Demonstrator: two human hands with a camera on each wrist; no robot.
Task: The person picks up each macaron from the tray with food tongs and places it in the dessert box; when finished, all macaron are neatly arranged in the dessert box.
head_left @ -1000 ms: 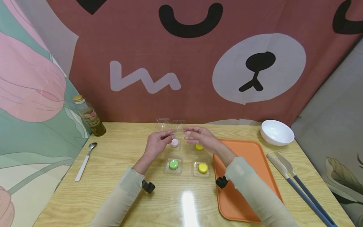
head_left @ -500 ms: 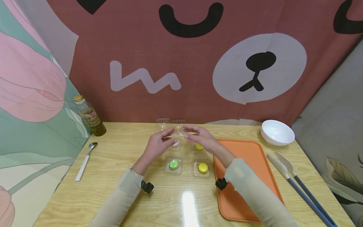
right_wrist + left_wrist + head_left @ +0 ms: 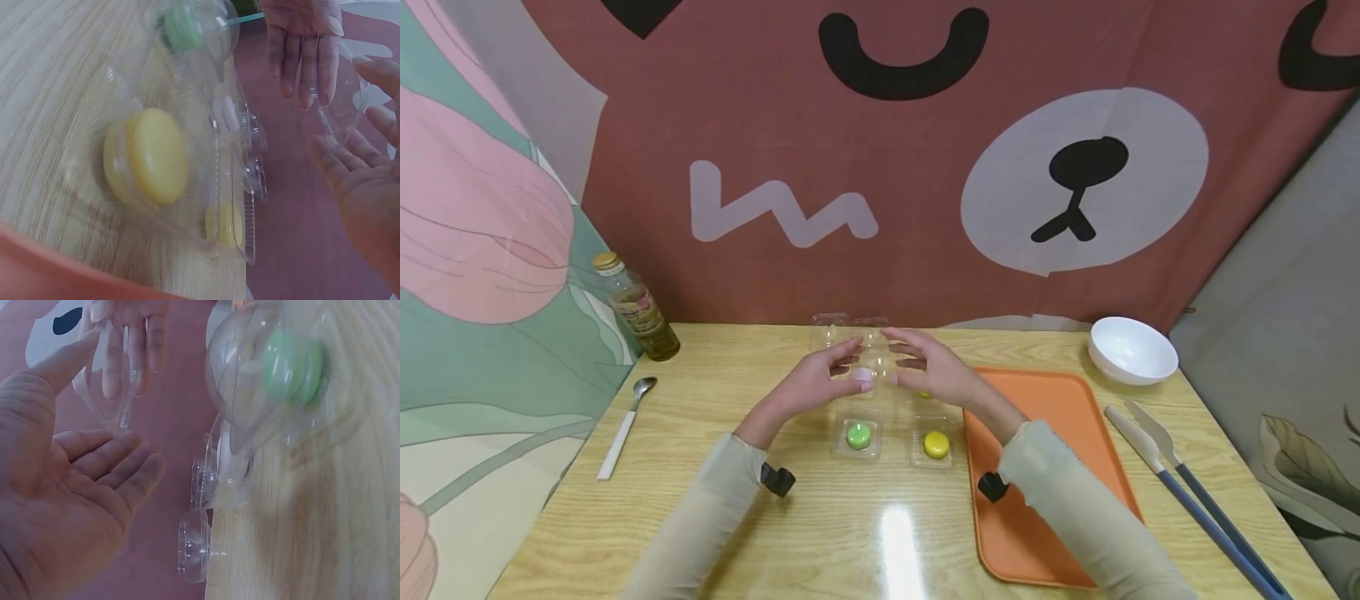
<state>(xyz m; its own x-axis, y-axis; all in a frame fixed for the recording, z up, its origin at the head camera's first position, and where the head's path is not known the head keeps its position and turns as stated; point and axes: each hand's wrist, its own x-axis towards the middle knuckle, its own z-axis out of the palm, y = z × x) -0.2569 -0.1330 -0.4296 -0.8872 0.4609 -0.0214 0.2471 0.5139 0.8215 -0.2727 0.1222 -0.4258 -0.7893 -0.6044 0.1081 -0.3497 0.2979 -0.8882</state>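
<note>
Between my left hand (image 3: 808, 379) and right hand (image 3: 940, 371), a clear domed plastic lid (image 3: 876, 363) is held up by its edges. My left thumb and fingertips grip one side of this lid (image 3: 100, 403); the right thumb and fingertips grip the other side. A lilac macaron (image 3: 863, 375) shows behind it in the head view. Nearer to me, a green macaron (image 3: 859, 435) and a yellow macaron (image 3: 936, 444) sit in clear plastic boxes. A second yellow macaron (image 3: 224, 225) lies further back, mostly hidden by my right hand in the head view.
Clear plastic shells (image 3: 831, 331) stand at the table's back edge. An orange tray (image 3: 1037, 500) lies under my right forearm. Beyond it are a white bowl (image 3: 1132, 352) and blue-handled tongs (image 3: 1195, 492). A bottle (image 3: 643, 312) and a spoon (image 3: 627, 427) are at left.
The lid has tilted more upright and come a little lower. My left hand has shifted slightly left, and both thumbs have moved down, now covering more of the back macarons.
</note>
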